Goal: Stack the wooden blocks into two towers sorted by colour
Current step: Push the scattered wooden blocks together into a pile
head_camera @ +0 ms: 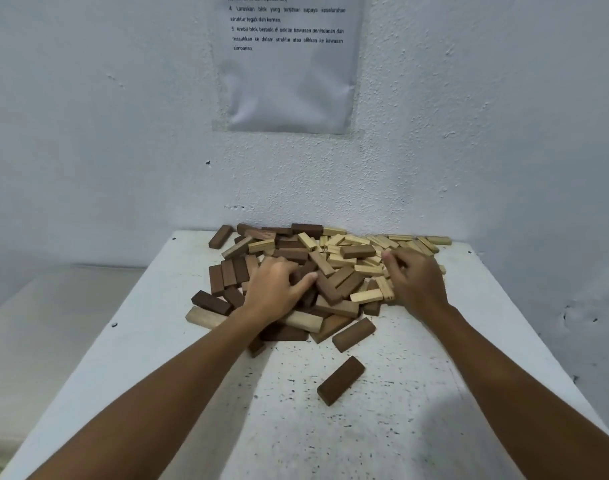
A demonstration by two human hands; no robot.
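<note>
fingertips of both hands (344,285) buried among blocks (334,258).

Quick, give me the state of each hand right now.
Left hand: fingers curled into the dark brown wooden blocks; a firm grip cannot be told.
Right hand: fingers curled over the light wooden blocks; grip cannot be told.

Printed Malay text is seen on a white paper sheet (289,74) fixed to the wall (469,116): numbered item "4" mentions "struktur tegak dan kemas"; item "5" begins "Ambil blok berbaki" and ends "simpanan".
</note>
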